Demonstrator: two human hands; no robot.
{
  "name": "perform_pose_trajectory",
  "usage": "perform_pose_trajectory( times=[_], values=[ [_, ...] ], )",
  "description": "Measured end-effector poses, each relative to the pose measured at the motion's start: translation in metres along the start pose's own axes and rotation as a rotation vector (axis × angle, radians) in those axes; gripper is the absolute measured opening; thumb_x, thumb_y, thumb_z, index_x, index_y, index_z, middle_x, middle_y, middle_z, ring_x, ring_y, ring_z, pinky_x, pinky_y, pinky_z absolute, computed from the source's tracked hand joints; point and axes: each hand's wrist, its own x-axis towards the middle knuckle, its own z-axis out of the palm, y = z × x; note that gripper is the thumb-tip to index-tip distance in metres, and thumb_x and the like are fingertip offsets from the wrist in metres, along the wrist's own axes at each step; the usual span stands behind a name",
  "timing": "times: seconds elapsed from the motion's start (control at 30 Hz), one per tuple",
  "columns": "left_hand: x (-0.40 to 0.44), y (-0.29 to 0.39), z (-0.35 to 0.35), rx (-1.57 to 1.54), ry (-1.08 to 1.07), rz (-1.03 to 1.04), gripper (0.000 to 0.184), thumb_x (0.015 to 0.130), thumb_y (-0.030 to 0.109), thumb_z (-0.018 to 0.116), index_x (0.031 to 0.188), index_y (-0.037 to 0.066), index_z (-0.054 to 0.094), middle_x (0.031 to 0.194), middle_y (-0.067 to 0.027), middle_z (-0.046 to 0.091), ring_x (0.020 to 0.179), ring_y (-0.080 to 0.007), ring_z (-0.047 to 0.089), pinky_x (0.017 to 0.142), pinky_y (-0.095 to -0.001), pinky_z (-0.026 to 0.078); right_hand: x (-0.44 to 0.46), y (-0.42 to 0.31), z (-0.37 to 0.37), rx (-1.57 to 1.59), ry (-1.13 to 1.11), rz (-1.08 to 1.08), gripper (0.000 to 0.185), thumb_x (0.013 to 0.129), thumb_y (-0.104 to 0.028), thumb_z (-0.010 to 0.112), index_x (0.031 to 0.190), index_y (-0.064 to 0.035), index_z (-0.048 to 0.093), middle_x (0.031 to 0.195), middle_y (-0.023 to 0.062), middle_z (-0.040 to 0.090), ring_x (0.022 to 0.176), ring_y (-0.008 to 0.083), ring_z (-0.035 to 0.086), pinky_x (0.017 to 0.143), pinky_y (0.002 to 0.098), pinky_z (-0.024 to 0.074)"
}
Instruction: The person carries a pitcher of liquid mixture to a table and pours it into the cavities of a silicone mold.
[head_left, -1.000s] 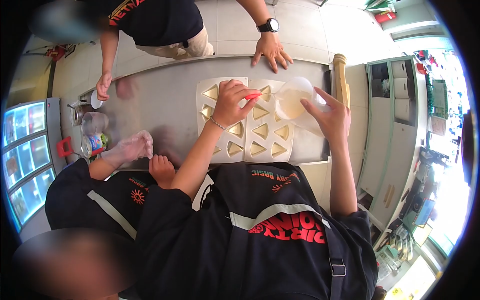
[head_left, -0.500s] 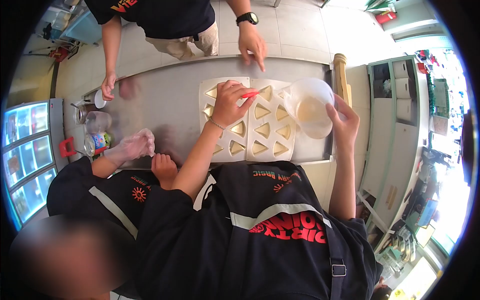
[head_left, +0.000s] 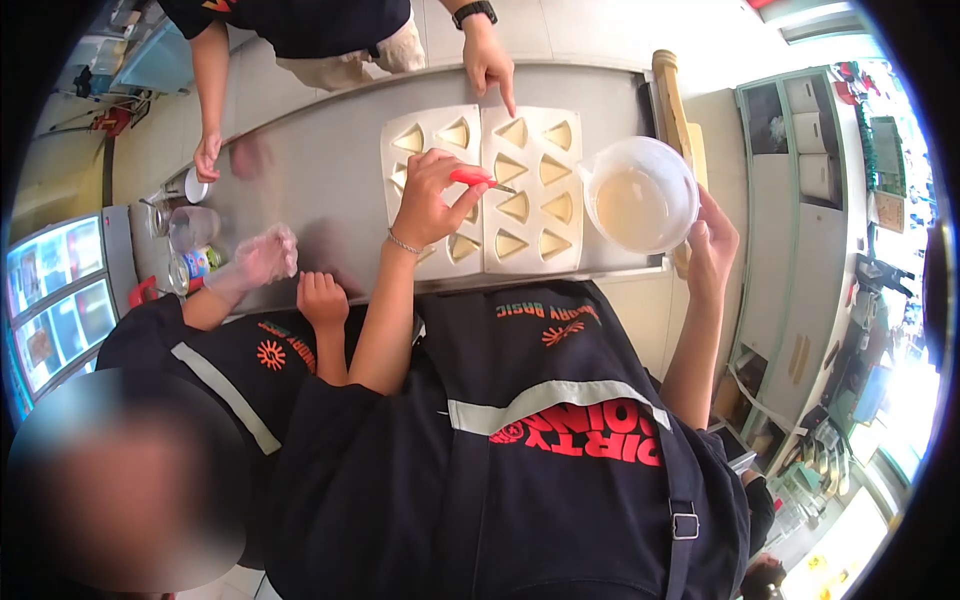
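My left hand (head_left: pixel 430 200) is closed around a red-handled tool (head_left: pixel 470 176), whose thin tip is over the white molds. Two white mold trays (head_left: pixel 484 190) lie side by side, with several wedge-shaped cavities that look filled with something pale. To their right, my right hand (head_left: pixel 712 245) grips a translucent jug (head_left: pixel 640 195) by its side, tilted so that the pale liquid inside shows. The jug is apart from the trays, its spout toward them.
Across the metal table (head_left: pixel 330 150), another person's hand (head_left: pixel 490 68) points at the right tray. A co-worker's gloved hand (head_left: pixel 268 255) and bare hand (head_left: pixel 322 298) are at my left, near jars (head_left: pixel 192 228). A wooden post (head_left: pixel 668 85) stands at the right edge.
The jug has moved right, away from the trays, and tilts less over them. The person opposite has gone from a flat hand on the table to pointing at a mold. The whole view has shifted.
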Motion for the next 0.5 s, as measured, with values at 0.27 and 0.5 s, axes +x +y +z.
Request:
perform_pose_trajectory(
  times=[0.27,0.5],
  values=[
    [-0.036,0.016,0.007,0.047,0.007,0.021,0.011,0.091,0.023,0.083,0.101,0.019,0.083,0.096,0.003,0.078,0.098,-0.0207,0.066,0.099,-0.0383,0.041,-0.03,-0.014,-0.011,-0.26,-0.286,0.136,0.088,0.072,-0.061,0.093,0.139,-0.0057,0.076,0.076,-0.0062,0.052,0.072,0.0064,0.048,0.065,0.0262,0.0409],
    [-0.071,0.028,0.003,0.023,0.039,-0.041,0.013,0.09,0.021,0.083,0.102,0.018,0.083,0.096,0.0023,0.078,0.098,-0.0212,0.066,0.099,-0.0378,0.04,-0.033,-0.035,-0.007,-0.464,-0.454,0.031,0.083,0.066,-0.046,0.098,0.138,-0.0103,0.078,0.082,0.0027,0.068,0.077,0.0119,0.055,0.072,0.0326,0.0501]
  ],
)
